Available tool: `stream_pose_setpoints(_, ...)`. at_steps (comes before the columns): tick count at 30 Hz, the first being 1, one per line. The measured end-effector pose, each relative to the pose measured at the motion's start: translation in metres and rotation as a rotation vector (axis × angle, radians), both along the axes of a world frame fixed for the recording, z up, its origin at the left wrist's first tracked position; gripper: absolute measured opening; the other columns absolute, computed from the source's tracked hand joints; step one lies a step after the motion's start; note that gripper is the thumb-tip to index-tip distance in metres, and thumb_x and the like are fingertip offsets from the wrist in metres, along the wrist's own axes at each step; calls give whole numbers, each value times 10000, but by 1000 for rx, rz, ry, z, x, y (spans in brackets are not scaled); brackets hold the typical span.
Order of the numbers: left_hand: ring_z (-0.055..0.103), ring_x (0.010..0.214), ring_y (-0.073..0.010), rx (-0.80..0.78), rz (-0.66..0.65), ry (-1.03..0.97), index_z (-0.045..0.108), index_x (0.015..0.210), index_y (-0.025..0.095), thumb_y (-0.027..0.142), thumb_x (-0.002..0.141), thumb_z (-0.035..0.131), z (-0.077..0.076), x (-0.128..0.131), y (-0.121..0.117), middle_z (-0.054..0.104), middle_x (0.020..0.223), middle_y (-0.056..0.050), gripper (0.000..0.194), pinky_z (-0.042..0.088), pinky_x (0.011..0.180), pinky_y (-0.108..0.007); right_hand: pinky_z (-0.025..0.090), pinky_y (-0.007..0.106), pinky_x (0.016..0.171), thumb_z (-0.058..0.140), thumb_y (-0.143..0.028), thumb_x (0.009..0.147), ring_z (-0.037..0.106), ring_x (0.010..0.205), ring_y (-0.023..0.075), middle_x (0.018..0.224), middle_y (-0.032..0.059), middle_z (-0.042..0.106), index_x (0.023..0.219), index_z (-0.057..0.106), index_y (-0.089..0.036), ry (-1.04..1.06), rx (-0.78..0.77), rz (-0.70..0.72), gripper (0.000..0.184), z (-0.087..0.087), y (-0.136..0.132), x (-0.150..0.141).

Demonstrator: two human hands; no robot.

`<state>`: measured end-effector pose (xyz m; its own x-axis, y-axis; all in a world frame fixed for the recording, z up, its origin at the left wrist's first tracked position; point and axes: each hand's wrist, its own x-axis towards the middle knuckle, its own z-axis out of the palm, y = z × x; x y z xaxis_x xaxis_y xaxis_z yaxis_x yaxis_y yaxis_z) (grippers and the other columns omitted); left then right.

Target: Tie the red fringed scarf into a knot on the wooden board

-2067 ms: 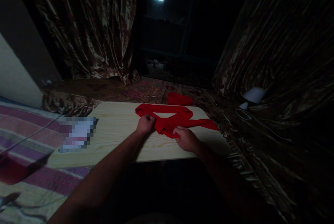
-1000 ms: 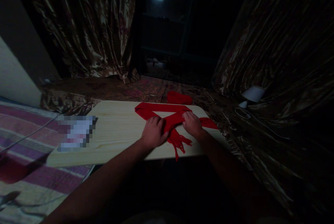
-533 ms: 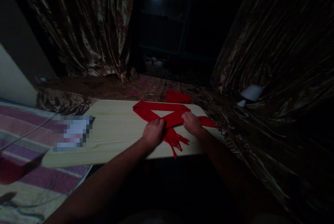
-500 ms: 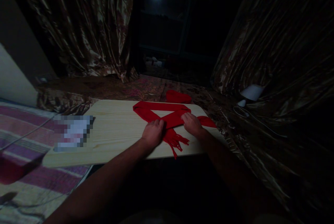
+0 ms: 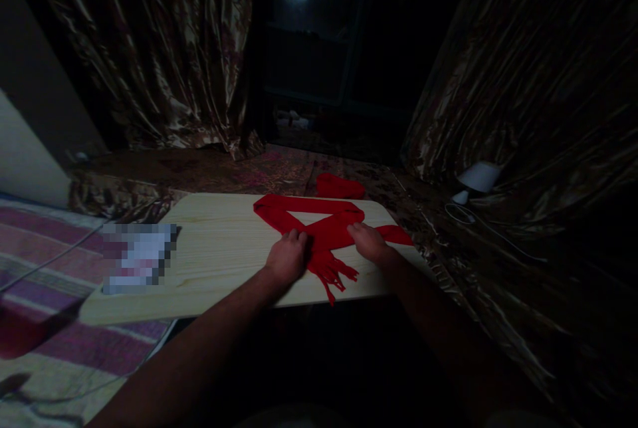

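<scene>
A red scarf (image 5: 326, 235) with a fringe lies on the pale wooden tabletop (image 5: 214, 242). Its two ends cross over each other, leaving a flat loop at the far side with bare wood showing inside. The fringe hangs toward the near edge, while the other end stretches out to the right, partly behind my right hand. My left hand (image 5: 288, 256) has its fingers curled over the scarf at the left of the crossing. At the right side of the crossing, my right hand (image 5: 367, 242) is closed on the fabric, thumb and fingers together.
Beyond the far edge rests another piece of red fabric (image 5: 339, 186). A blurred-out flat item (image 5: 142, 258) lies on the table's left. A small white lamp (image 5: 479, 177) with a cord stands at right, and a striped bedspread (image 5: 54, 252) is at left. Patterned curtains (image 5: 199, 49) hang behind.
My left hand has shifted slightly left, and more of the crossed fabric shows between the hands. My right hand has moved a little toward me. The scarf keeps the same general shape.
</scene>
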<state>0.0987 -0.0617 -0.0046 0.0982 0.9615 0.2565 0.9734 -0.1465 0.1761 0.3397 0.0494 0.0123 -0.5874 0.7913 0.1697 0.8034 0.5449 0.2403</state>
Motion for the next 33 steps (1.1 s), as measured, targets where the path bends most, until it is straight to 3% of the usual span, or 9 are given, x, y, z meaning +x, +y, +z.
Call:
stream_pose_setpoints(4, 655, 837, -261, -42, 53, -57, 542, 1112, 188, 278, 875, 547, -4, -1, 2, 621, 1038, -130, 253, 484, 682, -350, 424, 358, 860, 590, -103, 784, 580, 1000, 261, 1042, 120, 659, 1031, 642, -177, 115, 33, 63, 263, 7, -31, -20)
stream_pose_setpoints(7, 668, 804, -263, -43, 93, -64, 530, 1117, 180, 253, 878, 524, -4, -1, 3, 630, 1018, -135, 251, 484, 667, -353, 443, 325, 831, 566, -276, 895, 592, 911, 216, 958, 72, 663, 942, 653, -209, 197, -39, 165, 120, 6, -66, -46)
stream_pose_setpoints(9, 670, 796, -258, -52, 99, -69, 523, 1124, 178, 220, 867, 522, -4, 0, 2, 632, 1011, -134, 260, 484, 665, -345, 459, 323, 837, 582, -461, 909, 596, 950, 223, 1016, 72, 670, 999, 659, -215, 184, -97, 231, 274, 1, -85, -61)
stream_pose_setpoints(11, 669, 802, -251, -51, 78, -75, 517, 1141, 181, 204, 859, 533, -5, 0, 1, 629, 1027, -131, 284, 485, 673, -338, 467, 333, 864, 566, -478, 925, 589, 1024, 242, 1077, 97, 666, 1063, 654, -196, 153, -96, 221, 327, -5, -95, -72)
stream_pose_setpoints(14, 667, 816, -248, -35, 57, -78, 516, 1160, 194, 225, 863, 550, -6, 1, 1, 619, 1059, -126, 300, 488, 690, -337, 480, 336, 856, 467, -249, 970, 605, 1020, 238, 1082, 115, 664, 1092, 646, -168, 85, -94, 154, 231, -11, -95, -80)
stream_pose_setpoints(16, 669, 831, -250, -28, 66, -84, 526, 1157, 199, 252, 869, 563, -6, 1, 1, 616, 1058, -123, 296, 488, 699, -334, 490, 327, 822, 423, -145, 956, 622, 980, 230, 1074, 114, 661, 1089, 645, -169, 48, -101, 126, 260, -11, -89, -80)
stream_pose_setpoints(27, 681, 797, -264, 18, 120, -83, 537, 1156, 183, 315, 898, 550, 3, -11, 17, 608, 1031, -123, 290, 486, 677, -343, 481, 331, 876, 461, -222, 983, 579, 1042, 235, 1138, 112, 625, 1175, 654, -188, 165, 34, 179, 274, 17, -68, -60)
stream_pose_setpoints(33, 685, 808, -281, 87, 150, 0, 516, 1170, 174, 316, 867, 563, 9, -20, 19, 581, 1090, -129, 337, 492, 640, -354, 476, 326, 896, 451, -177, 964, 592, 1013, 225, 1076, 106, 650, 1068, 683, -178, 65, -43, 267, 254, 1, -76, -55)
